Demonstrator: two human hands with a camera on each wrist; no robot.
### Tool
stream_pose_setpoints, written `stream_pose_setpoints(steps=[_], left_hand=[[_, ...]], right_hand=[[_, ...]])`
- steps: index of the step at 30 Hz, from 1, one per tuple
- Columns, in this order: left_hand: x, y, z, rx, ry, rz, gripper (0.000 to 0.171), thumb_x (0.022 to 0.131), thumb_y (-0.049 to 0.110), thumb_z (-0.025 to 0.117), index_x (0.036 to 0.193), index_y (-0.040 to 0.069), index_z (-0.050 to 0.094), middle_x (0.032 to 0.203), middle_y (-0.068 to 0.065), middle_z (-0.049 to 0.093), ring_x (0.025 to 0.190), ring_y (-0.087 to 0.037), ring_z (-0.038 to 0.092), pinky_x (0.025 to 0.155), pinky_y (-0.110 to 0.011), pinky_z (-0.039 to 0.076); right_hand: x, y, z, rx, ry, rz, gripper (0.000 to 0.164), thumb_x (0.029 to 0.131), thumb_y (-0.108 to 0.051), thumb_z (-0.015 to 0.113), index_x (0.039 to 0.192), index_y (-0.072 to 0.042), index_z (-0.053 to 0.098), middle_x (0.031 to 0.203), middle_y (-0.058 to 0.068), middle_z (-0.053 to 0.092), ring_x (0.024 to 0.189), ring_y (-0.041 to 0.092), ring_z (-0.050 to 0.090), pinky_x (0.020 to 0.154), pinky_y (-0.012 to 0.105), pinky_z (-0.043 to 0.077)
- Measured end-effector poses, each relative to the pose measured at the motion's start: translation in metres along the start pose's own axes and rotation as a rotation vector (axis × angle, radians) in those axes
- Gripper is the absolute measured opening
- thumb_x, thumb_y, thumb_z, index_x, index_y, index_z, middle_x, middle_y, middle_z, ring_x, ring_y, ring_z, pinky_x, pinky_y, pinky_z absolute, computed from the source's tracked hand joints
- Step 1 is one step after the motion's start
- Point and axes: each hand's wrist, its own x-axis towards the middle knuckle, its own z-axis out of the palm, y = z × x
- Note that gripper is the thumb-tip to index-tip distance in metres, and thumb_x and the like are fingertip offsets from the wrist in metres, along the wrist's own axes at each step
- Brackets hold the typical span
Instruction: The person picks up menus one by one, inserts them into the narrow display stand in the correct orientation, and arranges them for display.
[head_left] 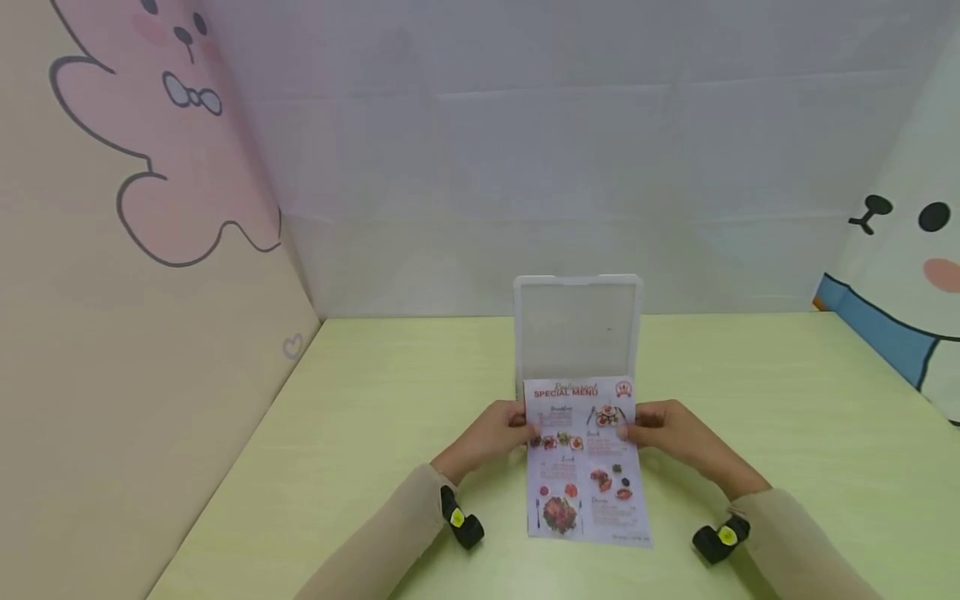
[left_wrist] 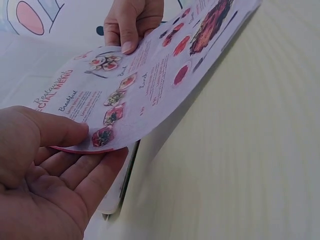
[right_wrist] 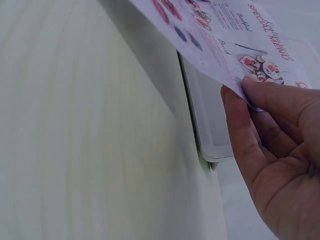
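Note:
A printed paper menu [head_left: 585,462] headed "Restaurant Special Menu" is held up between both hands, its food pictures facing the head camera. My left hand [head_left: 491,437] pinches its left edge, thumb on the printed face and fingers behind. On the opposite edge my right hand [head_left: 671,437] pinches it the same way. The sheet bows in both wrist views, raised off the table. Behind it stands a clear, white-rimmed plastic case or lid [head_left: 577,329]; the paper hides its lower part. In the right wrist view a rounded corner of the case [right_wrist: 215,142] shows under the sheet.
Pale yellow-green table [head_left: 750,392] spreads under the hands. A whitish sheet [head_left: 562,167] hangs along the back edge. Printed cartoon panels stand at the left [head_left: 187,333] and right [head_left: 915,275].

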Motion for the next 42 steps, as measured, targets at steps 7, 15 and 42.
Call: stream_pose_setpoints(steps=[7,15,42], left_hand=[[0.001,0.007,-0.002,-0.024,0.012,0.026,0.023,0.097,0.007,0.054,0.116,-0.002,0.064,0.108,-0.017,0.07,0.093,-0.022,0.069,0.08,-0.032,0.056],[0.003,0.014,-0.006,-0.022,0.033,0.039,0.022,0.097,0.007,0.054,0.114,0.0,0.065,0.108,-0.015,0.071,0.09,-0.019,0.069,0.079,-0.033,0.056],[0.011,0.044,-0.027,-0.044,0.104,0.094,0.026,0.096,0.009,0.056,0.118,0.001,0.065,0.108,-0.015,0.071,0.087,-0.015,0.069,0.078,-0.034,0.056]], right_hand=[[0.001,-0.004,-0.002,-0.025,0.047,0.0,0.035,0.095,-0.025,0.062,0.115,0.003,0.065,0.101,0.014,0.072,0.09,0.016,0.068,0.083,0.028,0.052],[0.002,-0.009,-0.002,-0.027,0.089,0.006,0.035,0.095,-0.025,0.062,0.114,0.003,0.065,0.1,0.012,0.073,0.089,0.017,0.069,0.089,0.041,0.052],[0.006,-0.035,-0.007,-0.038,0.205,0.074,0.047,0.093,-0.034,0.064,0.123,0.002,0.061,0.106,0.014,0.072,0.09,0.019,0.071,0.095,0.054,0.046]])
